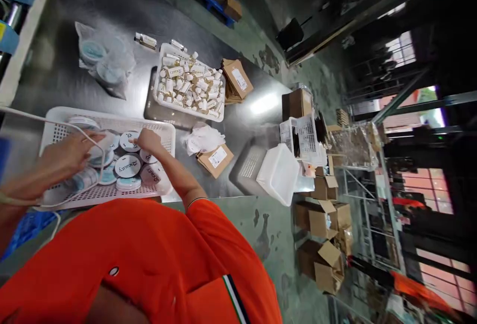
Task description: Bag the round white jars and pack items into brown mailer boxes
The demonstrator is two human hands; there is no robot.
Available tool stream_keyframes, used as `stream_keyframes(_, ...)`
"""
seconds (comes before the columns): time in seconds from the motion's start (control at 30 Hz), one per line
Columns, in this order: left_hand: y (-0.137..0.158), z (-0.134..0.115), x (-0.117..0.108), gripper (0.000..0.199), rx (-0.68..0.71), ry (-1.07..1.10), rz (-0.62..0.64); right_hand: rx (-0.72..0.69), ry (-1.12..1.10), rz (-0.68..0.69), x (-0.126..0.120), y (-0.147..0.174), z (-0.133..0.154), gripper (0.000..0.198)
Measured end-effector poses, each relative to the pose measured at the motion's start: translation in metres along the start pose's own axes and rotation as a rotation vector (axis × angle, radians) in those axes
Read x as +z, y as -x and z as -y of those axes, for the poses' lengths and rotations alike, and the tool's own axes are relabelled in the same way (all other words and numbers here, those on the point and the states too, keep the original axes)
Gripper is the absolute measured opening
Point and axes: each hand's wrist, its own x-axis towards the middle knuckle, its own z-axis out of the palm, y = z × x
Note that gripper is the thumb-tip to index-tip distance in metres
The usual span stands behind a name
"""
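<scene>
A white perforated basket [169, 137] holds several round jars [127, 166] with white printed lids and pale blue sides; some at its left lie in clear plastic. My left hand [72, 154] reaches over the basket's left half, its fingers closed at a clear plastic bag [108, 140] with jars around it. A white cord [101, 157] loops across that wrist and over the jars. At the basket's right half, my right hand [148, 141] is curled, fingertips pinching the rim of a white-lidded jar [128, 140]. Its remaining fingers are folded and partly hidden.
Beyond stands a white basket [158, 95] full of small white-capped bottles. A bag of blue jars [106, 60], brown cartons [238, 80], a crumpled white bag [204, 138] and a tilted white bin [279, 175] share the metal table [261, 80]. Open boxes [320, 219] stand on the floor.
</scene>
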Motion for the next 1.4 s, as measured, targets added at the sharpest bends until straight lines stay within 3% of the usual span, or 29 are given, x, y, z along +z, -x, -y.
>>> stream_keyframes(0.1,-0.005,-0.002,0.013,0.049,-0.078,0.076,0.003,0.134,0.24,-0.038,0.022,0.009,-0.005,0.046)
stream_keyframes(0.3,-0.01,-0.008,0.007,0.044,-0.141,0.165,-0.232,-0.075,0.17,-0.146,-0.007,0.048,0.007,0.014)
stream_keyframes(0.37,-0.012,-0.014,0.004,0.042,-0.134,0.199,-0.264,-0.206,0.036,-0.191,-0.015,0.063,0.015,0.019)
stream_keyframes(0.47,-0.01,-0.027,0.001,0.036,-0.101,0.236,-0.298,-0.431,-0.298,0.014,-0.014,0.082,0.029,0.037)
stream_keyframes(0.53,-0.006,-0.035,-0.003,0.037,-0.073,0.247,-0.321,-0.477,-0.347,0.216,-0.012,0.092,0.038,0.049)
stream_keyframes(0.6,-0.002,-0.04,-0.009,0.047,-0.044,0.256,-0.333,-0.441,-0.11,0.223,-0.014,0.1,0.047,0.051)
stream_keyframes(0.7,-0.002,-0.043,-0.021,0.062,-0.031,0.278,-0.33,-0.404,0.415,0.027,-0.025,0.106,0.06,0.048)
stream_keyframes(0.77,-0.01,-0.045,-0.033,0.065,-0.057,0.302,-0.337,-0.456,0.653,0.004,-0.035,0.105,0.069,0.064)
stream_keyframes(0.83,-0.021,-0.049,-0.047,0.064,-0.102,0.34,-0.373,-0.562,0.74,0.036,-0.049,0.097,0.08,0.075)
stream_keyframes(0.87,-0.025,-0.052,-0.054,0.063,-0.122,0.365,-0.396,-0.613,0.745,0.037,-0.057,0.09,0.086,0.068)
stream_keyframes(0.97,-0.033,-0.055,-0.074,0.051,-0.137,0.448,-0.471,-0.688,0.705,-0.056,-0.086,0.056,0.107,0.021)
stream_keyframes(1.0,-0.031,-0.052,-0.079,0.045,-0.125,0.475,-0.5,-0.691,0.698,-0.107,-0.094,0.041,0.116,0.025)
stream_keyframes(1.13,0.006,-0.013,-0.089,0.045,-0.204,0.512,-0.684,-0.579,0.685,-0.319,-0.114,-0.027,0.145,0.031)
stream_keyframes(1.3,0.104,0.083,-0.093,0.048,-0.689,0.381,-0.994,-0.355,0.675,-0.492,-0.11,-0.081,0.154,0.037)
stream_keyframes(1.33,0.121,0.102,-0.093,0.05,-0.817,0.349,-1.037,-0.36,0.674,-0.532,-0.105,-0.085,0.155,0.039)
stream_keyframes(1.4,0.147,0.134,-0.091,0.075,-0.983,0.306,-1.009,-0.429,0.684,-0.578,-0.091,-0.083,0.157,0.042)
